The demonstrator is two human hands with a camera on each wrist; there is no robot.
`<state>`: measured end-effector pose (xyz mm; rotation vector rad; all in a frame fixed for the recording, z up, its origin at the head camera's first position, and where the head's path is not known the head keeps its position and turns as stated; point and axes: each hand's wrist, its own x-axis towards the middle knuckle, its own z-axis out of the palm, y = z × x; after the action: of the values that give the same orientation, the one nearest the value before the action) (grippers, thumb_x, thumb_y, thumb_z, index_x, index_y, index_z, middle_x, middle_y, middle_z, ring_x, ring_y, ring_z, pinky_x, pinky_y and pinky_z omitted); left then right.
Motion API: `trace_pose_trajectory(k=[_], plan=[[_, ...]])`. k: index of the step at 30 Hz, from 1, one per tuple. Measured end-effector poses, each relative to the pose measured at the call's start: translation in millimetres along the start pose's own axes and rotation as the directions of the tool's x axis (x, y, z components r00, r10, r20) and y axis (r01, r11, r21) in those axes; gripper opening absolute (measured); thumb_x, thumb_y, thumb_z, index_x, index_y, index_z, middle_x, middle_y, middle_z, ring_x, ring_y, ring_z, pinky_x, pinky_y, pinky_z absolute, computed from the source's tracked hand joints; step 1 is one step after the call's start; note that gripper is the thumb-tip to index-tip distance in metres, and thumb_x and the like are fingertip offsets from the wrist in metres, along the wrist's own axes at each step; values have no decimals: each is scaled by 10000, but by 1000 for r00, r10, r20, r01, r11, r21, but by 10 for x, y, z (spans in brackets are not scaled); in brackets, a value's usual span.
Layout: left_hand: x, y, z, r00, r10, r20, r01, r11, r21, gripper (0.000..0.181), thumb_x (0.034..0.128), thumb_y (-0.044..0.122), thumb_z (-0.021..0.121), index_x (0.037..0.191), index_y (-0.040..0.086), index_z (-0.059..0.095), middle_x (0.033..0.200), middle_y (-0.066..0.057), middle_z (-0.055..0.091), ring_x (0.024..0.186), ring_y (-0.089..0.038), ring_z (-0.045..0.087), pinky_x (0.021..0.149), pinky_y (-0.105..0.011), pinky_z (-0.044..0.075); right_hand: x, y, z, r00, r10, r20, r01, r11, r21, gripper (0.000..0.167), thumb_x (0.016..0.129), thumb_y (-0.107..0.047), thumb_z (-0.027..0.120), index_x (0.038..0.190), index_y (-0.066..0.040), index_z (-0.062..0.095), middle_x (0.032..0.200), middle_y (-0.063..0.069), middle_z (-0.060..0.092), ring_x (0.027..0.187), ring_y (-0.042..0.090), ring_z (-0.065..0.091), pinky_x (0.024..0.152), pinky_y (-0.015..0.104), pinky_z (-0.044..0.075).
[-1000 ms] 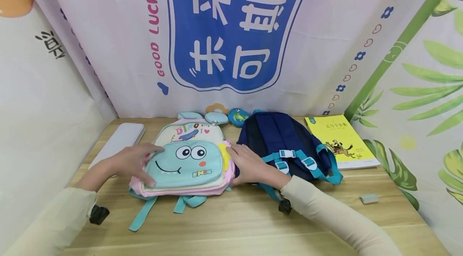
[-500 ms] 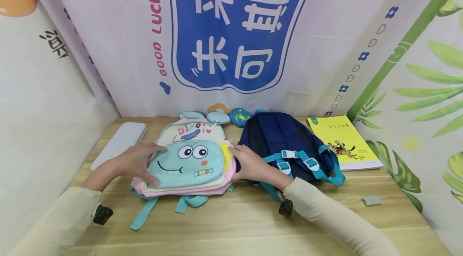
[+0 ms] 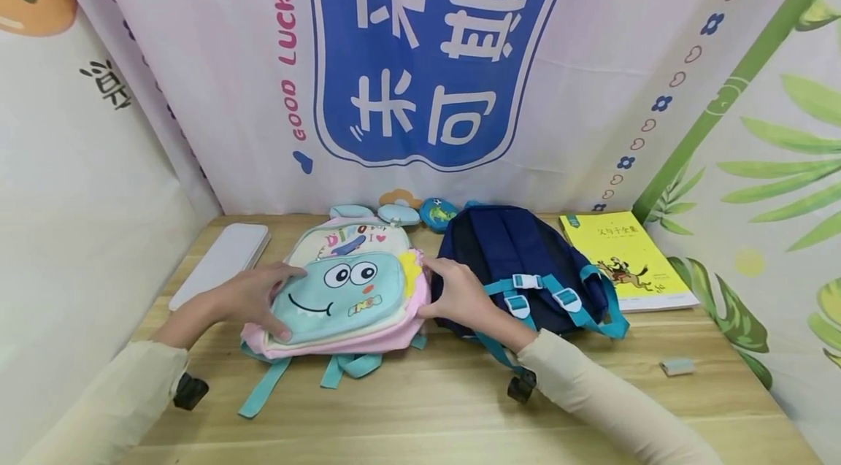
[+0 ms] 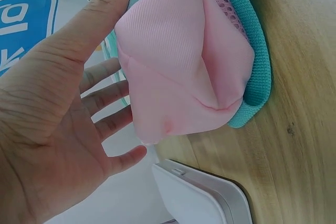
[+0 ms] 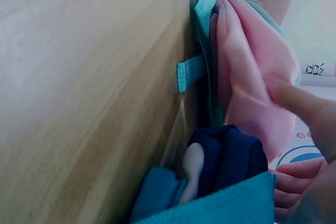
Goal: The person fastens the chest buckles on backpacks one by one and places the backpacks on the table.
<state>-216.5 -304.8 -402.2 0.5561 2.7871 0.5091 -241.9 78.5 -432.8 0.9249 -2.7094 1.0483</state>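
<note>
The dinosaur backpack (image 3: 342,293), light blue, cream and pink, lies front up on the table (image 3: 420,414). My left hand (image 3: 246,297) is at its left edge, thumb touching the lower left corner; in the left wrist view the hand (image 4: 63,114) has its fingers spread beside the pink side (image 4: 168,61). My right hand (image 3: 463,297) is at the right edge, by the yellow trim (image 3: 410,271). In the right wrist view its thumb presses the pink fabric (image 5: 252,93), with the hand's (image 5: 315,150) other fingers apart from the thumb and fairly straight.
A navy backpack (image 3: 509,246) with teal straps lies close to my right hand. Beyond it is a yellow book (image 3: 614,250), with a small grey object (image 3: 677,366) nearer. A white case (image 3: 220,264) stands left; two small pouches (image 3: 398,214) (image 3: 438,213) lie at the back.
The right side of the front pocket has bunched and shifted slightly, tilting its printed letters. My right hand's fingers have moved slightly up along that edge; my left hand has barely moved.
</note>
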Motion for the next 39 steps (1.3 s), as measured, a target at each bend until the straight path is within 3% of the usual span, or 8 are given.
trace_pose_trajectory(k=[5, 9, 13, 20, 24, 34, 39], plan=[[-5, -12, -7, 1000, 23, -6, -23, 999, -29, 1117, 604, 516, 957, 1475, 9, 475, 1439, -237, 533, 1230, -366, 539, 1023, -606, 466, -3, -10, -9, 997, 12, -74, -5, 996, 85, 801, 680, -284, 936, 1351, 26, 628, 1295, 155, 701, 1206, 287, 668, 999, 453, 555], [-16, -18, 5, 999, 40, -13, -41, 998, -42, 1117, 608, 516, 955, 1467, -14, 476, 1387, -226, 559, 1140, -303, 549, 981, -537, 489, -15, -9, 1, 997, 54, -50, -46, 987, 154, 826, 686, -289, 924, 1385, 11, 604, 1260, 143, 720, 1163, 297, 690, 978, 470, 563], [-20, -28, 32, 999, 44, -16, -44, 998, -41, 1111, 606, 529, 952, 1463, -5, 486, 1389, -222, 560, 1150, -304, 553, 993, -551, 488, -21, -4, 11, 997, 83, 7, -83, 974, 211, 794, 703, -266, 917, 1396, -31, 609, 1238, 120, 732, 1143, 267, 701, 985, 462, 561], [-14, -30, 27, 998, 58, -22, -58, 998, -33, 1112, 595, 542, 953, 1453, 0, 500, 1421, -237, 526, 1248, -390, 540, 1031, -610, 464, -32, -17, -9, 996, 58, 69, -72, 970, 232, 814, 742, -244, 888, 1446, -17, 550, 1436, 152, 605, 1331, 303, 579, 1072, 486, 500], [-24, -31, 27, 996, 83, -34, -84, 996, -27, 1115, 589, 550, 952, 1448, -3, 505, 1413, -230, 503, 1203, -374, 546, 1000, -585, 479, -47, 8, -3, 997, 33, 74, -51, 966, 254, 810, 769, -245, 875, 1469, -33, 527, 1489, 132, 561, 1348, 316, 565, 1079, 477, 496], [1, 19, 42, 988, 140, -59, -140, 990, 4, 1080, 581, 538, 956, 1410, -15, 539, 1297, -181, 586, 1003, -259, 529, 846, -397, 487, -50, 21, -85, 996, -41, 81, 15, 957, 290, 812, 809, -235, 841, 1520, -89, 477, 1534, 105, 520, 1344, 355, 558, 1086, 534, 477], [23, 48, 59, 991, 126, -49, -126, 992, 10, 1082, 577, 548, 952, 1415, 3, 538, 1206, -109, 591, 945, -233, 515, 759, -298, 441, -51, 13, -142, 993, -77, 94, 46, 956, 289, 830, 823, -237, 836, 1544, -117, 444, 1548, 88, 507, 1313, 290, 574, 1082, 538, 479]])
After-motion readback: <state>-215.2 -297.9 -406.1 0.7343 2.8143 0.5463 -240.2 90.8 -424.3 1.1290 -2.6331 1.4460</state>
